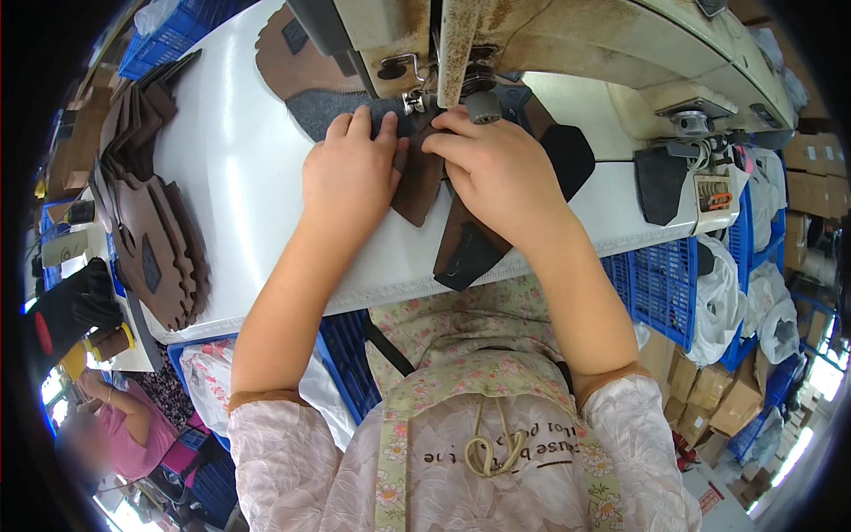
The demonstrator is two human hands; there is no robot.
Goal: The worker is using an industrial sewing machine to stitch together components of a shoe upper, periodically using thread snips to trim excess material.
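Brown leather pieces with dark grey lining lie under the presser foot of a sewing machine. My left hand rests palm down just left of the foot, its fingers stretched over the lining. To the right of the needle area, my right hand has its fingers bent and drawn together at the leather's edge; its fingertips are partly hidden by the machine. A brown strip with a black end hangs below the right hand toward the table's front edge.
Stacked brown leather pieces lie along the left of the white table. A black piece lies at the right. Blue crates and white plastic bags stand below. Another person in a pink top sits at lower left.
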